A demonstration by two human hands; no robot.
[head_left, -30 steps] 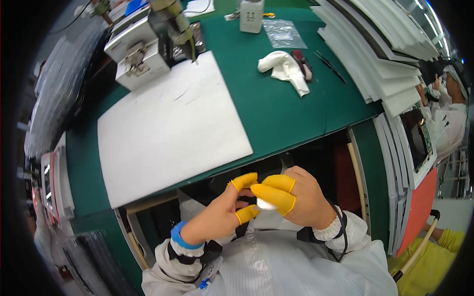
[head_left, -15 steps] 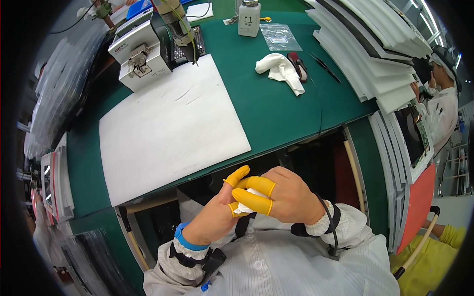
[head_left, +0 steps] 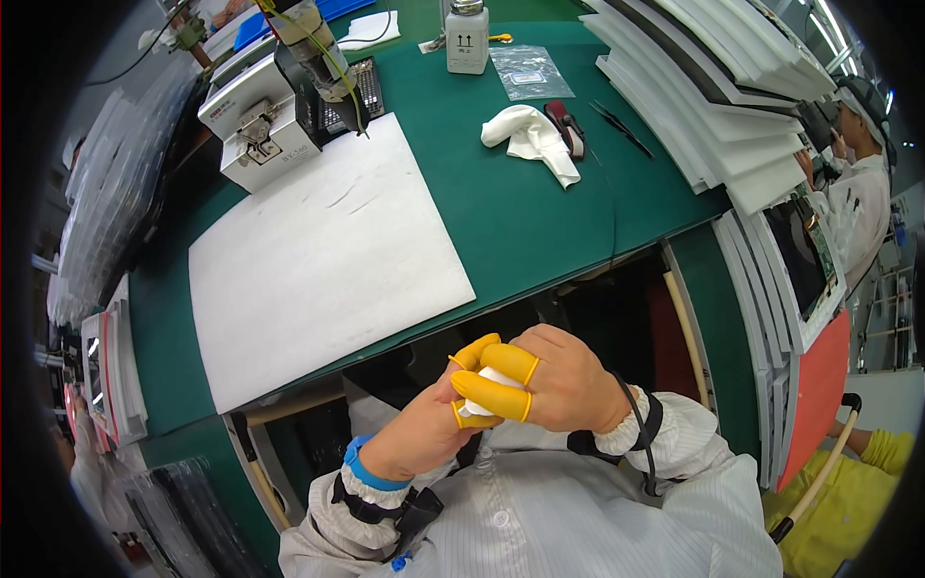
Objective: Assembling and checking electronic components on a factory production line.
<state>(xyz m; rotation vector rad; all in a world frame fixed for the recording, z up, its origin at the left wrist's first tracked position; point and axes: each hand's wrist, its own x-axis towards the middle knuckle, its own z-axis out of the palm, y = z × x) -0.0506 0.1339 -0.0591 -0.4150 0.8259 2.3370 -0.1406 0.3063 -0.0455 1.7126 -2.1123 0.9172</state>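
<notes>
Both hands are up close to the body, below the near edge of the table [head_left: 540, 231], and they meet around a small white piece [head_left: 482, 393]. The left hand [head_left: 424, 429] comes up from the lower left, a blue band [head_left: 371, 472] at its wrist; the right hand [head_left: 564, 380] closes in from the right, a dark strap [head_left: 641, 438] at its wrist. Yellow finger cots [head_left: 491, 393] cover several fingertips, and the fingers of both hands are curled narrow and pinched onto that white piece. What exactly the piece is, I cannot tell; it is mostly hidden between the fingertips.

Now the table. The big white sheet [head_left: 318, 270] lies flat on the green mat with nothing on it. At its far-left corner stands a small grey machine [head_left: 255, 125] with a tool hanging over it, and nothing white is set into it that I can see. Farther right lie a crumpled white cloth [head_left: 530, 140], a white bottle [head_left: 467, 39], a clear bag [head_left: 530, 69] and dark tweezers [head_left: 621, 125], all well apart from the hands. Stacked white foam trays [head_left: 713, 106] fill the far right.

So my read: the work sits at a hand-held stage. The piece is picked up and being handled between the fingertips, and nothing is laid out on the sheet yet. Anything meant for the table seems yet to be done.
</notes>
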